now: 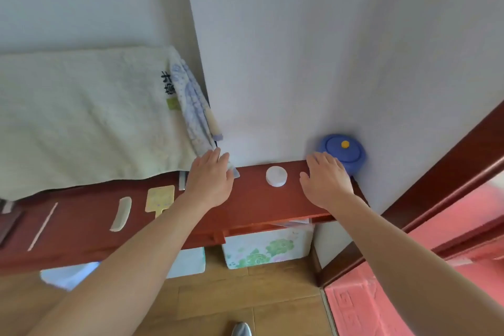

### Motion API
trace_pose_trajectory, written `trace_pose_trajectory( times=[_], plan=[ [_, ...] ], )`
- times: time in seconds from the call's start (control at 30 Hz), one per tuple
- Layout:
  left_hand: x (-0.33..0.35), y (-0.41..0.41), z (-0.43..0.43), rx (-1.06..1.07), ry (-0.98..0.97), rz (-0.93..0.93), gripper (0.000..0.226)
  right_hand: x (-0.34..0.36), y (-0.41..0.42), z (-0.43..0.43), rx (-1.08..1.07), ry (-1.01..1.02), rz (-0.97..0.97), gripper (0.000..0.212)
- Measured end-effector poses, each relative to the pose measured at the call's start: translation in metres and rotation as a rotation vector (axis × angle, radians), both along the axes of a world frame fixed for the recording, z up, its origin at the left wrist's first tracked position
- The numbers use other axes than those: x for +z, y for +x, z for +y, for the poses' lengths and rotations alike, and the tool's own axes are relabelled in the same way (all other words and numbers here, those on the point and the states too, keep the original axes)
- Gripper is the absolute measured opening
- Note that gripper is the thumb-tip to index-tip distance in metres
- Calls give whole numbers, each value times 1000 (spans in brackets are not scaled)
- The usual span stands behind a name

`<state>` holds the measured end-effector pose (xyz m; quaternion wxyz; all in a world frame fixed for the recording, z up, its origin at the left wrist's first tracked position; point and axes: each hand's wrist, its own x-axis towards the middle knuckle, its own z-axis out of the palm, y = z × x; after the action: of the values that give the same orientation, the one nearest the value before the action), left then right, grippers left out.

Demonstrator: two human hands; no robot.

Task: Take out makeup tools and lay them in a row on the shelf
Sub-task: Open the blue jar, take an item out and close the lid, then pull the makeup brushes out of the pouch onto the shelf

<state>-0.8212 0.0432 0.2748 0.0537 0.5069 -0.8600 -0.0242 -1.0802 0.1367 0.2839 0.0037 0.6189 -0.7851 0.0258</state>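
two hands hover palm down over a red-brown shelf (251, 204) that runs along a white wall (300, 49). the left hand (210, 181) is near the middle of the shelf, fingers straight and close together, holding nothing. its fingertips reach the shelf's back edge, where the lower end of a blue-patterned cloth (191, 106) hangs down; whether they touch it cannot be told. the right hand (327, 183) is near the shelf's right end, fingers straight and a little spread, also holding nothing. its fingertips lie over the front rim of a blue round box (345, 151) with a yellow knob, which stands in the shelf's right back corner against the wall; contact there cannot be told either.

between the two hands, apart from both, a white round case (276, 176) lies flat near the back edge. left of the left hand more things lie in a row:
- a small silvery piece (182, 180) at the back edge, just beside the hand
- a yellow hand mirror (160, 199), partly hidden by the left forearm
- a pale comb (121, 214)
- a thin white stick (42, 226), lying aslant towards the front edge

a pale green towel (81, 117) hangs on the wall above the left part of the shelf. below the shelf's front edge a box with a green flower print (267, 249) stands on a wooden floor (245, 294), and a pink mat (381, 308) lies at the right.
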Motion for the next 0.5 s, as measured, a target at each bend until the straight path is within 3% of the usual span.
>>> trace_pose_trajectory(
  times=[0.23, 0.5],
  plan=[
    [12, 71, 73, 268, -3, 11, 42, 13, 50, 12, 240, -41, -58, 39],
    [19, 175, 155, 529, -44, 24, 44, 32, 161, 31, 512, -58, -72, 45]
  ],
)
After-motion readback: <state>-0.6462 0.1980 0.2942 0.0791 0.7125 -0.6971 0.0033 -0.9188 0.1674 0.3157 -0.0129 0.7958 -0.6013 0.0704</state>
